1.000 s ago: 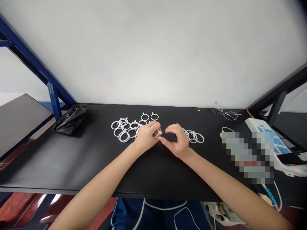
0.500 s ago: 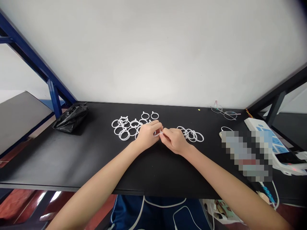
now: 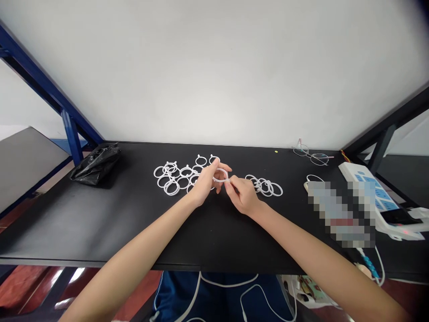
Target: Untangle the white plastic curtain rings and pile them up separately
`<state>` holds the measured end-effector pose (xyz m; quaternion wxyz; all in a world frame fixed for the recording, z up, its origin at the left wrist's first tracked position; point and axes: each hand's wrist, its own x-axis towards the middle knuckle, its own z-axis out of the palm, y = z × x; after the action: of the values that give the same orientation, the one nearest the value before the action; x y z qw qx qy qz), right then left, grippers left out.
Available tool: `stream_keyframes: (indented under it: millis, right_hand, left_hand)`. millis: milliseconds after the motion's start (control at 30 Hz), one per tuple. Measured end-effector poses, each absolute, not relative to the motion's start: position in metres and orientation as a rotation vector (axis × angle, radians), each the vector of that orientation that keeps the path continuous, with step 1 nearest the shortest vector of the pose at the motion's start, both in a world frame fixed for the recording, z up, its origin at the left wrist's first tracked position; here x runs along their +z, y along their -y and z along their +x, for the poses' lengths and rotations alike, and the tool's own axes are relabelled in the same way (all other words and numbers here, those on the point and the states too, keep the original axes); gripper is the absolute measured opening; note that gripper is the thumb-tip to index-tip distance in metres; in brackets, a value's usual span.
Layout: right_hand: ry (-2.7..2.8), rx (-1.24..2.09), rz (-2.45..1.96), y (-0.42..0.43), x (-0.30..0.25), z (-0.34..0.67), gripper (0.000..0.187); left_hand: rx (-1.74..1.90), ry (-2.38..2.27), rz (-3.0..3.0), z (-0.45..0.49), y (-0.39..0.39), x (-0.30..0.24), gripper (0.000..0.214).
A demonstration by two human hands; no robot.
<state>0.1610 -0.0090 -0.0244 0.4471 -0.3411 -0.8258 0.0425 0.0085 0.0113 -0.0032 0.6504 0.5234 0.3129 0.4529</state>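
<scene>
A white plastic curtain ring [image 3: 221,181] is held up between my two hands over the black table. My right hand [image 3: 245,195] is closed, thumb and forefinger pinching the ring's right edge. My left hand [image 3: 205,182] sits around the ring's left side, fingers spread apart behind it; whether it touches the ring is hard to tell. Beside and partly behind my left hand lies a group of white rings with small eyelets [image 3: 172,194]. Several more white rings [image 3: 267,195] overlap in a smaller pile to the right of my right hand.
A crumpled black plastic bag [image 3: 95,166] lies at the back left. Eyeglasses [image 3: 319,159] rest at the back right. A blurred-out object [image 3: 338,214] and a white power strip [image 3: 372,192] with cables stand on the right. The wall [image 3: 214,80] borders the table [image 3: 117,223] behind.
My left hand has loosened from around the ring, its fingers now spread. The ring has come up into clearer view, still pinched by my right hand.
</scene>
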Motion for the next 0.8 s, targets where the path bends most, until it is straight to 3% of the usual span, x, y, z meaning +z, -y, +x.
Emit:
stream_keyframes:
  millis: [233,800]
  right_hand:
    - [2.224,0.038,-0.786,0.013,-0.025,0.154,0.035]
    - [2.279,-0.046,-0.802,0.016,-0.038,0.150,0.030]
  left_hand:
    - [1.235,-0.925,1.195,0.014,-0.013,-0.022,0.071]
    - [1.494,-0.888,1.281,0.016,-0.002,-0.019,0.054]
